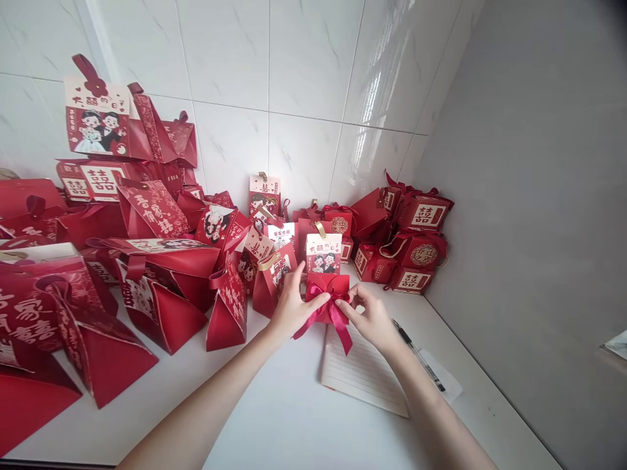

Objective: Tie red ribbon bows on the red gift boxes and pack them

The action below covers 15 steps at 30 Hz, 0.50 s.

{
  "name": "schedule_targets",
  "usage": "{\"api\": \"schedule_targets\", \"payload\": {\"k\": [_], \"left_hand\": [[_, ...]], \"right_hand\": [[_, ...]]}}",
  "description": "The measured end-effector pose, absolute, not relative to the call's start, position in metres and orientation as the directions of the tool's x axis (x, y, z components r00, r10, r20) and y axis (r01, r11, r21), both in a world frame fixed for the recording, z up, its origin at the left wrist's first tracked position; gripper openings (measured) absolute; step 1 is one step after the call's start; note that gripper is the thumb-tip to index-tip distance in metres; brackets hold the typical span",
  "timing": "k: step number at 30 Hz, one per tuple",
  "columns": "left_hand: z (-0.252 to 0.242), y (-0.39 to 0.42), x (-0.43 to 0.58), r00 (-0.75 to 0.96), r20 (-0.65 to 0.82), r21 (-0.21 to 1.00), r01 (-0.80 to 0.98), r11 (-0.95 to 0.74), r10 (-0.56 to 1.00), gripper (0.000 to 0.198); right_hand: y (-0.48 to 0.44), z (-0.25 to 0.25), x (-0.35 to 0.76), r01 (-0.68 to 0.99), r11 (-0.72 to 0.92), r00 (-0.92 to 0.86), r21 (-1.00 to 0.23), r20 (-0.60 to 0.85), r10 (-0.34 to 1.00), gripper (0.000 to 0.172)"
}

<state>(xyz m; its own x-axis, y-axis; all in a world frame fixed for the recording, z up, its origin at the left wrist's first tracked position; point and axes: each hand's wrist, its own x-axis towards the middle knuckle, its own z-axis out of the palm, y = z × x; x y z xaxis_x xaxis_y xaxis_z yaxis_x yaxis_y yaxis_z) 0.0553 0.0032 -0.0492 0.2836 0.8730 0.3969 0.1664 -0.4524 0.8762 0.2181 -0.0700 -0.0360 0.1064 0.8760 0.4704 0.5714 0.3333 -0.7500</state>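
A small red gift box (pixel 327 282) is between my two hands, with a magenta ribbon (pixel 339 325) tied in a bow on its front and the ribbon's tails hanging down. My left hand (pixel 292 305) grips the box at its left side, its thumb lying over the bow. On the right, the thumb and fingers of my right hand (pixel 371 316) pinch the ribbon near the knot. Just behind the box stands a candy box (pixel 324 256) with a cartoon couple and a gold loop on top. The underside of the held box is hidden.
Many red wedding boxes (pixel 169 313) crowd the table's left side, some stacked against the tiled wall (pixel 313 78). Another stack of red boxes (pixel 421 254) fills the back right corner. A lined notebook (pixel 365 375) and a black pen (pixel 416 352) lie by my right forearm.
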Motion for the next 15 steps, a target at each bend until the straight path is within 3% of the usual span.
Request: {"api": "schedule_targets", "payload": {"k": [5,10,15], "left_hand": [[-0.0546,0.0013,0.0587,0.147,0.566,0.786,0.198,-0.585,0.811,0.021],[-0.0524,-0.0020,0.0607,0.130,0.608,0.751,0.227,-0.621,0.783,0.018],[-0.0508,-0.0027,0.0602,0.172,0.606,0.735,0.252,-0.629,0.777,0.015]], "right_hand": [[-0.0658,-0.0390,0.2160,0.339,0.322,0.157,-0.884,0.390,0.907,0.035],[-0.0620,-0.0395,0.2186,0.169,0.300,0.153,-0.939,0.326,0.933,0.042],[-0.0600,-0.0399,0.2195,0.131,0.274,0.174,-0.953,0.294,0.940,0.046]]}}
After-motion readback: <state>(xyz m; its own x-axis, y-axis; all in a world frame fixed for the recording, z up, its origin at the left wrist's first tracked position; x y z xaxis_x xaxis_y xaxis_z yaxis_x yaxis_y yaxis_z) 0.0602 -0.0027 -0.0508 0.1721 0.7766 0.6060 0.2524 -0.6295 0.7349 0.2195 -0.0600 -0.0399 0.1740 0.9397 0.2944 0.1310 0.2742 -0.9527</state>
